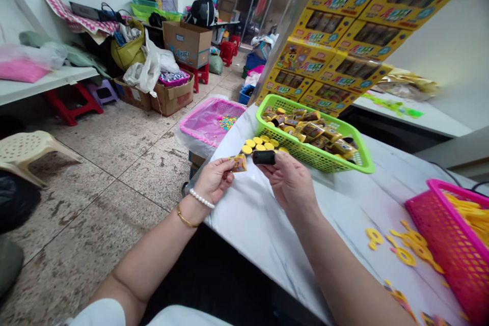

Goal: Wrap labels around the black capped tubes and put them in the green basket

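My left hand (216,179) pinches a small yellow printed wrapper sleeve (239,163) above the front edge of the white marbled table (244,214). Close to it, my right hand (288,178) grips a small black cylinder (264,157) lying sideways, its yellow end toward my fingers. The sleeve and the cylinder are a small gap apart. Just behind them, several black pieces with round yellow caps (258,141) stand together on the table. A green basket (336,164) beyond my right hand holds many small wrapped yellow and dark cylinders (311,130).
Yellow display boxes (321,56) are stacked behind the green basket. A pink basket (431,224) of yellow plastic parts stands at right, loose yellow rings (405,254) beside it. Left of the table is a pink tray (202,122) with colourful beads. A person (202,7) sits far back.
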Motion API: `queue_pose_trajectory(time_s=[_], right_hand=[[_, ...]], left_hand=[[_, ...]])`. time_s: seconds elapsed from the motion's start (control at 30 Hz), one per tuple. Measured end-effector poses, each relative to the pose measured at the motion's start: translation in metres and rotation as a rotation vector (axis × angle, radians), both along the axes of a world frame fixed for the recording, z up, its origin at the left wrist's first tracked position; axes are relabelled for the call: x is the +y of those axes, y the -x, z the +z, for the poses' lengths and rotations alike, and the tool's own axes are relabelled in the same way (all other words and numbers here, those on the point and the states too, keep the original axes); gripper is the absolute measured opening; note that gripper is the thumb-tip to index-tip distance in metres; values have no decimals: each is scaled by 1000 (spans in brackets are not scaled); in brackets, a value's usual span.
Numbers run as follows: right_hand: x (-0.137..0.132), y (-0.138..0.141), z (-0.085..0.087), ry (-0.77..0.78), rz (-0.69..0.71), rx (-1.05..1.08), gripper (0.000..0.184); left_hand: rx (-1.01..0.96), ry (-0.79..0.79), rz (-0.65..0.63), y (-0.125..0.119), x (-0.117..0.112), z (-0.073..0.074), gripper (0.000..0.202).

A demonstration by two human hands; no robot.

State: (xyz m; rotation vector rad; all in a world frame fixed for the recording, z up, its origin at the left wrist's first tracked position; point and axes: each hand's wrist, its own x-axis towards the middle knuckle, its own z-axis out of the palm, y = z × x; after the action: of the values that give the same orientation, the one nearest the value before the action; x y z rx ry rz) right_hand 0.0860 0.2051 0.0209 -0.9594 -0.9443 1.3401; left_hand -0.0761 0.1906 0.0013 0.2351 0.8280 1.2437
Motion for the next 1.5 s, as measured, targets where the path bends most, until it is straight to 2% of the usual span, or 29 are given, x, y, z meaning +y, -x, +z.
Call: queue_pose_trajectory(time_s=[0.1,0.2,0.37,0.6,0.7,0.8,0.87,0.93,1.03,1.13,1.27,1.33,1.4,1.5], right_hand=[[-1,4,-4,63,52,15,40],[-3,8,-7,109,59,-64,41],[-7,9,-7,-9,10,-261,39],[-8,12,-11,5,23,-250,42],[-6,7,-8,-98,-3,-287,40],[-5,-1,0,-184,11,-290,36],[-6,-7,8,-210,51,-311,36],[-8,-14,18,-243,97,-368,35],[-12,-31,29,-335,157,-489,33],[-15,-52,28,-414,107,-582,31],[-19,-77,10,-438,-46,-637,31],[-21,-83,1,-474,-89,-753,28],[-22,-85,-4,-525,-123,-895,24],[-23,-84,-6,-591,-163,-1007,20]], left_hand=[[-29,-32,-10,2,1,-2,7],[-56,-55,-16,4,-1,-3,7],[-42,-54,-23,4,-4,-1,10],[-2,-51,-18,2,-6,0,11],[34,-63,56,1,-8,-3,21],[91,-112,120,0,-12,-3,38],[110,-161,17,2,-14,1,50],[103,-220,-151,5,-13,9,53],[132,-320,-301,5,-2,23,44],[209,-388,-366,-13,17,31,36],[199,-394,-471,-56,35,23,34],[194,-373,-499,-72,38,14,38],[200,-354,-525,-75,39,7,43],[257,-287,-609,-64,43,1,49]])
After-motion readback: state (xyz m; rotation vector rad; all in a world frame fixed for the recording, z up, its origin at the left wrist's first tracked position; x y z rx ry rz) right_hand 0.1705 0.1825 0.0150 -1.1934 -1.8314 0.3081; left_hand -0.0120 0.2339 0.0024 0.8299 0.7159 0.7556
